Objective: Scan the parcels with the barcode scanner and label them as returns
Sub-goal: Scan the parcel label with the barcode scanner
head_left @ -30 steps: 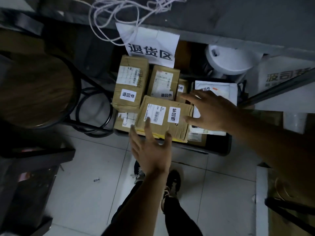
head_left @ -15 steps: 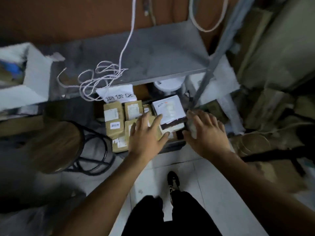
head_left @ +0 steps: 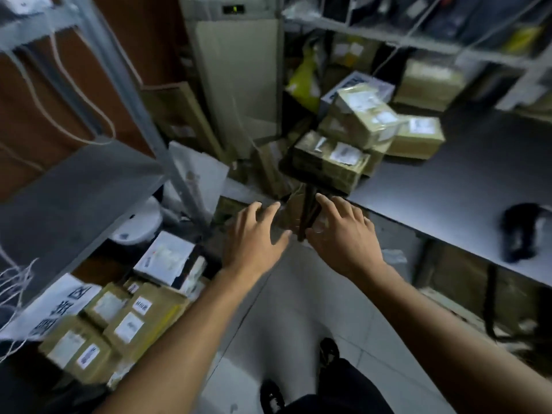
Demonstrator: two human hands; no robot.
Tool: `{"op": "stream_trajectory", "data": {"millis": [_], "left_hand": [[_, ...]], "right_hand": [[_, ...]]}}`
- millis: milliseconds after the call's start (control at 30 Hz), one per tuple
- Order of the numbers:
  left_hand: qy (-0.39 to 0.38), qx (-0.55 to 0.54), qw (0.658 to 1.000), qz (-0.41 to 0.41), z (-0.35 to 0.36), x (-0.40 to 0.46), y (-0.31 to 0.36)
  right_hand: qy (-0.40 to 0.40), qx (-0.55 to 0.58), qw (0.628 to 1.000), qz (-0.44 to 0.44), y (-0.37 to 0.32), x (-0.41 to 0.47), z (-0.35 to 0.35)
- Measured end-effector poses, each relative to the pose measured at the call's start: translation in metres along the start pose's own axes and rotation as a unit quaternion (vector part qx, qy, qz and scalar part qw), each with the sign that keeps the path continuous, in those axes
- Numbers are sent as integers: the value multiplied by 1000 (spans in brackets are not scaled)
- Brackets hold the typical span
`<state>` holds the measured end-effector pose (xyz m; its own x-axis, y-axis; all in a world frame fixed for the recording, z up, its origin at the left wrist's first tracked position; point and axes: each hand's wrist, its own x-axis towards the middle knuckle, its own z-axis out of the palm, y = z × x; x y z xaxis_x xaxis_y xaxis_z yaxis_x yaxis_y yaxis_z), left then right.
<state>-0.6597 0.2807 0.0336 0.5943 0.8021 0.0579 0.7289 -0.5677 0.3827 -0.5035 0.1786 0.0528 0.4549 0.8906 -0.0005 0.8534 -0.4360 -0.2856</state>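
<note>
Both hands hang in mid-air with fingers spread and nothing held: left hand (head_left: 254, 234), right hand (head_left: 343, 234). Ahead, unsorted parcels (head_left: 358, 135) are piled on the grey table (head_left: 448, 180). Labelled parcels (head_left: 119, 324) lie low at left. A dark blurred object (head_left: 521, 231), perhaps the scanner, rests on the table.

The whole frame is motion-blurred. Print on the parcel labels at lower left (head_left: 128, 325) and on the stacked parcels at upper right (head_left: 346, 152) cannot be read. The white sign (head_left: 56, 309) at lower left is cut by the frame's edge. The dark object on the desk at right (head_left: 521, 231) is too smeared to identify. Both forearms run out of the bottom edge.
</note>
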Motion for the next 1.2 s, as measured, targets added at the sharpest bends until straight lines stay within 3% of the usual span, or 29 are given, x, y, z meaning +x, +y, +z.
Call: {"op": "stream_trajectory", "data": {"millis": [233, 700, 1200], "left_hand": [[-29, 5, 996, 82, 20, 40, 110], [-47, 17, 989, 139, 72, 87, 296], [-66, 24, 983, 171, 111, 120, 386]], "right_hand": [[51, 29, 992, 108, 103, -22, -47], [89, 70, 981, 156, 275, -31, -108], [103, 119, 965, 208, 363, -33, -120]]}}
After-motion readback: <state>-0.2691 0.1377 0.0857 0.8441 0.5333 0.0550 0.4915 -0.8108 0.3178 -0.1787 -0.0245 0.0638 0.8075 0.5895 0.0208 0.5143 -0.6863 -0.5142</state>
